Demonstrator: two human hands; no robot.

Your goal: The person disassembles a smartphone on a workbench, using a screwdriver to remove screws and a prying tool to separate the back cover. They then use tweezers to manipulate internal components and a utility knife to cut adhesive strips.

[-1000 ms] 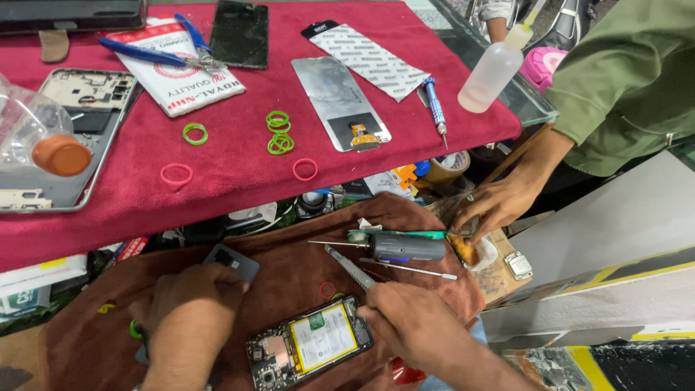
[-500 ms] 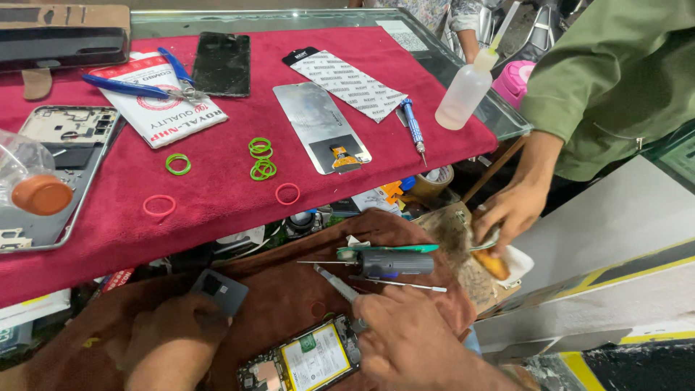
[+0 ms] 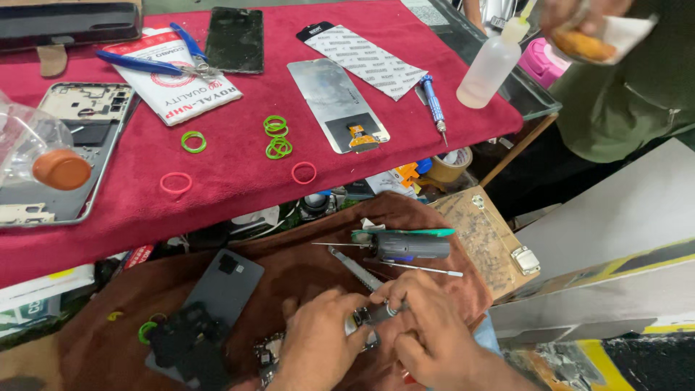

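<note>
Low in view, the left hand (image 3: 318, 347) and right hand (image 3: 434, 337) pinch a small metal part (image 3: 373, 316) together over the brown cloth (image 3: 289, 268). A grey electric screwdriver (image 3: 405, 247) lies just beyond; the red table's (image 3: 239, 181) edge runs farther back.

A phone repair workshop is shown. A counter (image 3: 239, 185) draped in red cloth is strewn with a bare phone frame (image 3: 94, 137), a detached screen panel (image 3: 337, 105), a blue screwdriver (image 3: 433, 107), blue cutters (image 3: 156, 64), small rubber rings (image 3: 276, 137) and a squeeze bottle (image 3: 491, 65). An electric screwdriver (image 3: 405, 247) and a back cover (image 3: 221, 286) are laid on a lower brown cloth (image 3: 304, 261).
</note>
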